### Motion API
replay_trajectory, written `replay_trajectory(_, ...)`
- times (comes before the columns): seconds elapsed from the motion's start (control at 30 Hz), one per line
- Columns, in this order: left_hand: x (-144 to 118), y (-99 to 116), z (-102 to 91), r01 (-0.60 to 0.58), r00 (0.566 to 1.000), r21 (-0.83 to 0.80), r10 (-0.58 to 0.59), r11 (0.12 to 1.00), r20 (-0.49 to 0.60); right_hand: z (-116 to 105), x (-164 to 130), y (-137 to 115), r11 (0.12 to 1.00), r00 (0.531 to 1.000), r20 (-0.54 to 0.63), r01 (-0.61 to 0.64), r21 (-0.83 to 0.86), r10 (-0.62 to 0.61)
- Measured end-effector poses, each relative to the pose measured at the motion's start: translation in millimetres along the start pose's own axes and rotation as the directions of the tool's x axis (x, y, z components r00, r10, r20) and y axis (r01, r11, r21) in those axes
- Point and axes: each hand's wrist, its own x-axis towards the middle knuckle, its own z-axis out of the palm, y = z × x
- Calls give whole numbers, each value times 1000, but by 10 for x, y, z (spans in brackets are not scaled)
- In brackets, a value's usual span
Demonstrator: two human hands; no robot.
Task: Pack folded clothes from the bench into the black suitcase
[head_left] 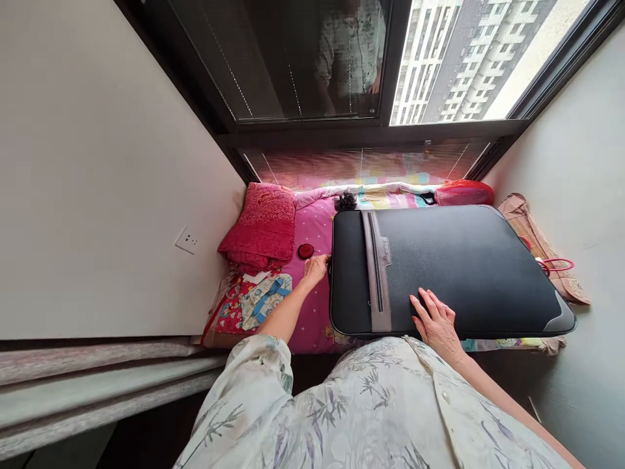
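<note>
A black suitcase [454, 260] with a grey zipped strip lies flat across the window seat. At its left end, the fingers of my left hand [316, 268] are closed at the edge, where a handle seems to be; the grip is partly hidden. My right hand [434, 319] rests on the suitcase's top near its front edge, fingers spread and holding nothing. A small round red-and-black object [305, 251] lies just beyond my left hand. Behind the suitcase's left corner is a dark frilly bundle [345, 201].
A folded red quilt [263, 228] and patterned cloths [266, 303] lie at the left on a pink cover [312, 228]. A red bag [463, 193] sits behind the suitcase; a brown cloth [561, 273] is at the right wall. The window frame [312, 138] rises behind.
</note>
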Motion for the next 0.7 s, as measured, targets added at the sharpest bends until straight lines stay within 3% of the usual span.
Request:
replay_trajectory(0.37, 1267, 63, -374, -55, 998, 52, 56, 997, -16, 67, -3, -57, 998, 998, 20, -67, 9, 67)
replay_trajectory(0.53, 1787, 13, -411, -127, 992, 110, 127, 986, 8, 111, 5, -96, 993, 994, 20, -110, 44, 110)
replay_trajectory(0.7, 2164, -45, -402, -285, 958, 214, 276, 934, 74, 142, -8, -125, 989, 990, 38, -140, 47, 139)
